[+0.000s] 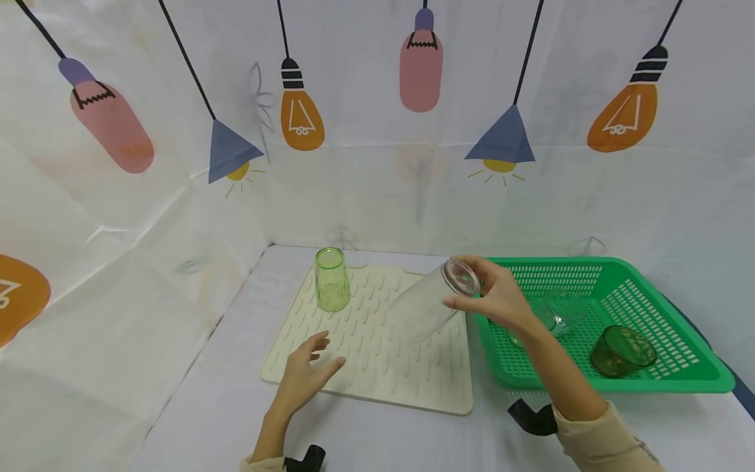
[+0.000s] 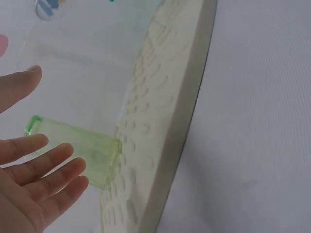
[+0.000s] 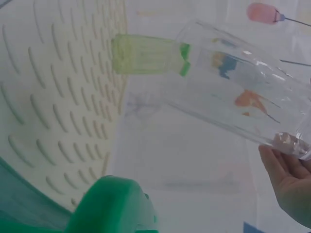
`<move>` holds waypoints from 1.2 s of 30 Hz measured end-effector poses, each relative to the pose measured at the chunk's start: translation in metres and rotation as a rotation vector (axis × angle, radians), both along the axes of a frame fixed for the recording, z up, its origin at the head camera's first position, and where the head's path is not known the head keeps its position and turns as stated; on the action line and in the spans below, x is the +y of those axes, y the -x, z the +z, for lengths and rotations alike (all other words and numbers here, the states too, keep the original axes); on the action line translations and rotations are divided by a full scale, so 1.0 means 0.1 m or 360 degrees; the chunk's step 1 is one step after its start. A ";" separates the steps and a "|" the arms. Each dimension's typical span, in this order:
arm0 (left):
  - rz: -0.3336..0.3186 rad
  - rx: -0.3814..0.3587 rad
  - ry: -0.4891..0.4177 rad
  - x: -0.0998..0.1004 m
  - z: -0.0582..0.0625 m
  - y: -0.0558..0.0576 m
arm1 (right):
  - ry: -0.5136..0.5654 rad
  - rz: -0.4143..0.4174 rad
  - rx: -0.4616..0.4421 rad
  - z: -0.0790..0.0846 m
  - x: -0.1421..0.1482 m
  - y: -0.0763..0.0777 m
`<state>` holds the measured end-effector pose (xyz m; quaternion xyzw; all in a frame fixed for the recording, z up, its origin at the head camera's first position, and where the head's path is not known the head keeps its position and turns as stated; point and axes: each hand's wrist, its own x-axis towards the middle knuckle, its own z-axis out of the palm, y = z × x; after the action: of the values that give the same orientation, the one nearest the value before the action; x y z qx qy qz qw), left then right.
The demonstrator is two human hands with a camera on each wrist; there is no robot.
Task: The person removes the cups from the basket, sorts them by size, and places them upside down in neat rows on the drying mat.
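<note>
My right hand (image 1: 495,292) grips a tall clear glass (image 1: 427,298) near its thick base. The glass is tilted, its mouth pointing down and left over the cream drying mat (image 1: 389,373). In the right wrist view the clear glass (image 3: 233,87) spans the upper right, held by the fingers (image 3: 286,174). My left hand (image 1: 307,373) hovers by the mat's front left part, fingers spread and holding nothing. A green glass (image 1: 332,282) stands upside down at the mat's back left corner; in the left wrist view this green glass (image 2: 82,150) shows behind the left fingers.
A green plastic basket (image 1: 666,301) stands right of the mat. Inside it are a dark green-amber glass (image 1: 622,352) and clear glassware (image 1: 563,308), partly hidden by the right arm. A white cloth with printed lamps (image 1: 421,72) hangs behind the white table (image 1: 401,439).
</note>
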<state>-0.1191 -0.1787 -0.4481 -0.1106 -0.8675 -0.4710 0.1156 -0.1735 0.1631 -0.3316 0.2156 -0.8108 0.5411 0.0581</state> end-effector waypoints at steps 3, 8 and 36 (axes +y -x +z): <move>0.0101 0.0004 0.0083 -0.17 -0.06 -0.01 | -0.0001 0.0017 0.0007 0.02 -0.03 0.06; 0.0256 -0.0042 0.0214 -0.42 -0.12 -0.03 | -0.0056 0.0033 0.0012 0.03 -0.07 0.17; 0.0280 -0.0233 0.0619 -1.09 -0.42 0.04 | -0.0145 0.0076 -0.0033 -0.09 -0.32 0.75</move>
<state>-0.1226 -0.2880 -0.4898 -0.0202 -0.9543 -0.2899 0.0694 -0.2486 0.1310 -0.3405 0.2316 -0.8299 0.5069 0.0271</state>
